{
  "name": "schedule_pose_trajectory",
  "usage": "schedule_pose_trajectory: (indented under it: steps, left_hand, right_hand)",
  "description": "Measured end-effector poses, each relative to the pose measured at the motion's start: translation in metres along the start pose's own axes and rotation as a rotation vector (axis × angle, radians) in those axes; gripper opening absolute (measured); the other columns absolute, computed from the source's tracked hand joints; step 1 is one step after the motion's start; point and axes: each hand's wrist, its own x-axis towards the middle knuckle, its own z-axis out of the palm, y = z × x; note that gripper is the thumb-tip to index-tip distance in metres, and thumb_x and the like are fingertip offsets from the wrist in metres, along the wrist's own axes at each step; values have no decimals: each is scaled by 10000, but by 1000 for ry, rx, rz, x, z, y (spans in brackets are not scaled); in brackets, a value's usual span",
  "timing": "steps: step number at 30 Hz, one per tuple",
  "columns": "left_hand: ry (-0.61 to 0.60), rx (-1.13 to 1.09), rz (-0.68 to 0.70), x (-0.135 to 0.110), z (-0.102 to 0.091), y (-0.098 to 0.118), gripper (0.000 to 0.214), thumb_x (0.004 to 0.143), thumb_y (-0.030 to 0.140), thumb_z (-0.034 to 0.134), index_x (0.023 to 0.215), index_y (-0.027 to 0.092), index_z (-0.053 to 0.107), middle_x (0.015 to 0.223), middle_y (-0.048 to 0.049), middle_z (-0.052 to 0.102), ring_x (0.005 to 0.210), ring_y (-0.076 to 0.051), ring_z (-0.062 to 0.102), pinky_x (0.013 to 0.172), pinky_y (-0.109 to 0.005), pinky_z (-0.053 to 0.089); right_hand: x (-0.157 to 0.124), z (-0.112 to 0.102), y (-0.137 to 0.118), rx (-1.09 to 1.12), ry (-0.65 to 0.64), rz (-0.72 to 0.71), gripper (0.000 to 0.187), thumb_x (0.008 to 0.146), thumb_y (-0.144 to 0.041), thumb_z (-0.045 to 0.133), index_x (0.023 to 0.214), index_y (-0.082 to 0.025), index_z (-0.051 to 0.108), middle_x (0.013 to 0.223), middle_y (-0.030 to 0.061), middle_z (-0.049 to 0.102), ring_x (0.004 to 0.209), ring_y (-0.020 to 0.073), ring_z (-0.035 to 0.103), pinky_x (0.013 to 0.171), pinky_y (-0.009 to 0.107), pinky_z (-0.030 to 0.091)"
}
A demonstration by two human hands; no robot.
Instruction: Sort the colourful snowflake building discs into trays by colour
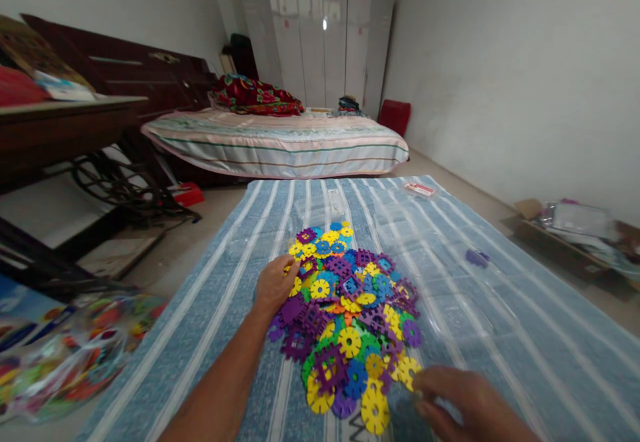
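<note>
Pale walls (525,49) frame the room I watch from afar, and a bed (280,139) fills its back. Nearer spreads a blue striped cloth (200,322), perhaps laid so small pieces don't skid. On the floor to its right, a cardboard box (529,209) holds a jumble of odds and ends; to its left, a clear bag (75,362) bulges with colourful objects. A clear plastic tray (460,315) lies on the cloth, with a purple piece (477,257) near its far side (inside or underneath, I can't tell). Mid-cloth sits a heap of notched plastic pieces (350,309), probably placed there so both hands can reach it. My left hand (277,284) bends at its left edge, fingertips drawn together; whether they pinch anything, I can't tell. My right hand (465,399) curls beside a yellow disc (410,371), too blurred to show a grip.
</note>
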Motion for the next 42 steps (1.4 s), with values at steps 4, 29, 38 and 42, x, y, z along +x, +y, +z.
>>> schedule_pose_trajectory:
  steps: [4, 29, 38, 42]
  left_hand:
    - [5, -7, 6, 0, -1, -1, 344, 832, 415, 367, 845, 199, 634, 1007, -68, 687, 956, -197, 619, 868, -301, 460]
    - [26, -53, -6, -1, 3, -8, 305, 828, 395, 397, 851, 214, 641, 1026, -64, 691, 997, -202, 610, 925, -332, 452]
    - [28, -46, 3, 1, 2, -9, 335, 828, 426, 383, 840, 212, 640, 1018, -64, 693, 979, -212, 625, 909, -331, 464]
    - [22, -30, -1, 3, 1, -10, 352, 826, 446, 381, 869, 215, 643, 1062, -62, 688, 1011, -211, 618, 929, -330, 457]
  right_hand:
    - [53, -11, -22, -472, 255, -8, 236, 873, -165, 426, 895, -216, 656, 853, 73, 665, 803, 181, 593, 738, 275, 408]
    - [122, -53, 2, -581, -61, 69, 235, 810, -113, 436, 682, -191, 617, 746, 2, 655, 783, 131, 579, 880, 302, 268]
    - [118, -65, 2, -630, 55, -44, 284, 867, -141, 414, 666, -184, 610, 708, 16, 637, 734, 127, 554, 880, 292, 295]
    - [114, -74, 1, -565, 88, -42, 326, 882, -159, 410, 613, -189, 592, 667, 10, 633, 722, 127, 555, 825, 270, 330]
